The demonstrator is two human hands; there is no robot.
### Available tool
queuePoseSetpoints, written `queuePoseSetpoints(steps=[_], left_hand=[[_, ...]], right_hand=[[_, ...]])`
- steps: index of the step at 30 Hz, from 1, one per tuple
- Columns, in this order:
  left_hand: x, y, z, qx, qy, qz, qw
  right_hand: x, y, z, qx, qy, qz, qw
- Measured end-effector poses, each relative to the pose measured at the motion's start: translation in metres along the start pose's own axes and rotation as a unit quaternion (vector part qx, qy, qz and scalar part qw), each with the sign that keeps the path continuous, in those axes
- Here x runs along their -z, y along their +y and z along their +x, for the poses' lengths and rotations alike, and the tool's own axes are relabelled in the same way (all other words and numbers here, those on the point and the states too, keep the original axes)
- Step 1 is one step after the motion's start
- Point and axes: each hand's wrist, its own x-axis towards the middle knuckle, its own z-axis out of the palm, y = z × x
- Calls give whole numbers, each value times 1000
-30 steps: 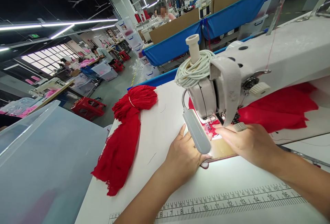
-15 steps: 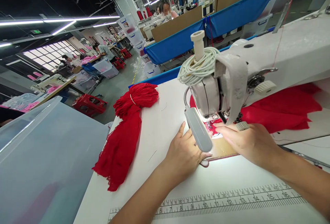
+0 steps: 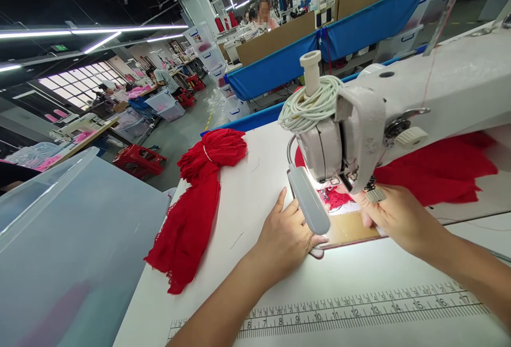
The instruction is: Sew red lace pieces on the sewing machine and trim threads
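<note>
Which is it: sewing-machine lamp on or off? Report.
On: the lamp casts a bright glow on the red fabric and cardboard beneath it.

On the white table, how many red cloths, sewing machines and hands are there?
Red cloths: 3 (tied bundle, small piece at needle, spread cloth)
Sewing machine: 1
Hands: 2 (left hand, right hand)
Total: 6

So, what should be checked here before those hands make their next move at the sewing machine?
1. Left hand flat on the table beside the lamp: ok.
2. Right hand clear of moving parts: cannot tell, the machine head hides its fingertips.
3. Red lace piece lying under the machine head: ok.
4. Lamp lighting the lace: ok.
5. Red bundle lying apart, to the left: ok.
</note>
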Motion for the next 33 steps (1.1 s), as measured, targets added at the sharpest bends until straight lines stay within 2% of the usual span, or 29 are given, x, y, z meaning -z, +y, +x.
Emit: queuePoseSetpoints(steps=[4,12,33], left_hand=[[0,-1,-1,6,2,-12,1000],[2,-3,-1,3,-3,-11,1000],[2,-2,-1,-7,32,-32,999]], right_hand=[[5,-7,5,7,19,36,999],[0,2,7,30,70,-12,997],[-2,4,3,31,36,-9,999]])
